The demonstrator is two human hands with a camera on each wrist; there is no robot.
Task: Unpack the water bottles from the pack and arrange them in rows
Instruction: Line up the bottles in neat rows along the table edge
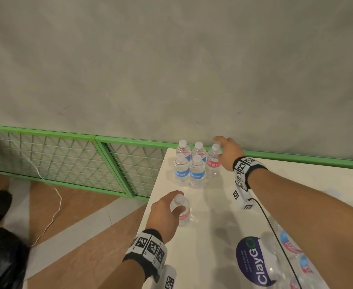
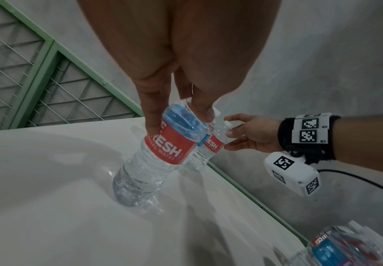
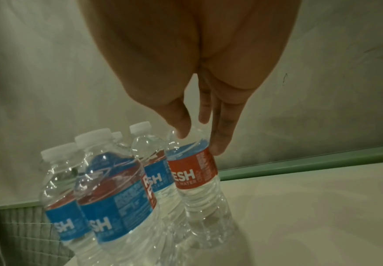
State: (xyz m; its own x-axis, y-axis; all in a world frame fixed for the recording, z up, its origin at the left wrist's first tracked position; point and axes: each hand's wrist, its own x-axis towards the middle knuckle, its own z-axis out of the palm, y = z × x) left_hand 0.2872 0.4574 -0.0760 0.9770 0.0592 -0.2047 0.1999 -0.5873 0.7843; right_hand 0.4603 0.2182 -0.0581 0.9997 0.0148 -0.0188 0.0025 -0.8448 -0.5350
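Five clear water bottles with red and blue labels stand grouped at the table's far left corner, also close up in the right wrist view. My right hand holds the rightmost back bottle by its shoulder, thumb and fingertips on either side, and the bottle stands on the table. My left hand grips another bottle around its neck near the table's left edge; its base is on the table, fingers on the label. The torn pack holds several more bottles.
The white table is bare between the group and the pack. A green wire fence runs behind it against a grey wall. A black cable crosses the table. A white cord and a black object lie on the floor at left.
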